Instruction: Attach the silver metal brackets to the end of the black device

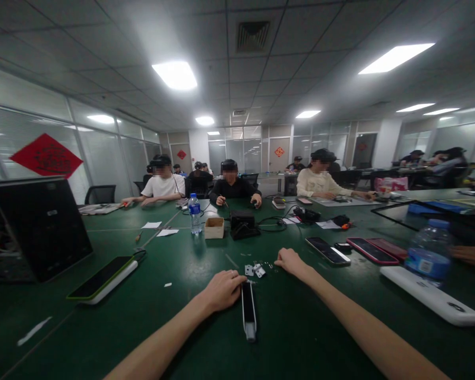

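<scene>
A slim white device with a black face (249, 306) lies lengthwise on the green table in front of me. My left hand (225, 290) is closed at its far end, fingertips on its upper left edge. Just beyond are small light-grey metal plates (258, 271) that look like hinges or brackets. Several tiny clear or shiny pieces (269, 265) are scattered to their right. My right hand (292, 262) rests on the table beside these pieces, its fingers curled together; what they pinch, if anything, is too small to make out.
A green-edged phone on a white power bank (103, 279) and a black computer case (43, 227) are at left. A small box (214, 228) and water bottle (195, 214) stand ahead. Phones (328, 250), a large bottle (428, 253) and a white power bank (431, 295) lie right. Several people sit opposite.
</scene>
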The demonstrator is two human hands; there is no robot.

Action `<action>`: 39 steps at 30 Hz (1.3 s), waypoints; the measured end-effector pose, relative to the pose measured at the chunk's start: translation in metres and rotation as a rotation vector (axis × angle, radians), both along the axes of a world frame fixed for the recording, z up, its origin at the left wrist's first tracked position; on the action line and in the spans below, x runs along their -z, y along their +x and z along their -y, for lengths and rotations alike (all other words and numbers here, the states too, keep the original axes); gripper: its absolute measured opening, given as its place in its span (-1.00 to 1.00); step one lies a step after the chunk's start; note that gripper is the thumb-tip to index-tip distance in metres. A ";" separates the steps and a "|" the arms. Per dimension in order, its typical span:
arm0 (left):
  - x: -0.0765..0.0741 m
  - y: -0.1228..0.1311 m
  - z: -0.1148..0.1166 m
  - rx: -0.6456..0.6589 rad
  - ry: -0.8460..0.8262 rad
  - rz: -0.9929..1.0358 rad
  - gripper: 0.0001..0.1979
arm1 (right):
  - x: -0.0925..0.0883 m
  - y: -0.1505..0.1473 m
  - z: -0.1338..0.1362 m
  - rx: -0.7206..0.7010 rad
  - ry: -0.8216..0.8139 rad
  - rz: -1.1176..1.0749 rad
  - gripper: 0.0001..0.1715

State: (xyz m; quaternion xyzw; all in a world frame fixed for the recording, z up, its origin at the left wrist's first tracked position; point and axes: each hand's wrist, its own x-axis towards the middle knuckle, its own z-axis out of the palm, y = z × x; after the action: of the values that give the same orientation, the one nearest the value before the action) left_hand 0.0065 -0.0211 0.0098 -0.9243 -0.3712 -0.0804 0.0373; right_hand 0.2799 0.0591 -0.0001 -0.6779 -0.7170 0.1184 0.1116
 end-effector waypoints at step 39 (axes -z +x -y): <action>-0.004 0.000 -0.002 0.001 0.030 0.023 -0.63 | -0.005 -0.027 0.056 -0.575 0.284 -0.251 -0.87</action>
State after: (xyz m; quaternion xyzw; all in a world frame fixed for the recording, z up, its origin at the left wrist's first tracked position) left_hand 0.0064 -0.0186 0.0138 -0.9228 -0.3700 -0.0967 0.0469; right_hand 0.2531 0.0032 0.0053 -0.4058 -0.8687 0.1265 0.2543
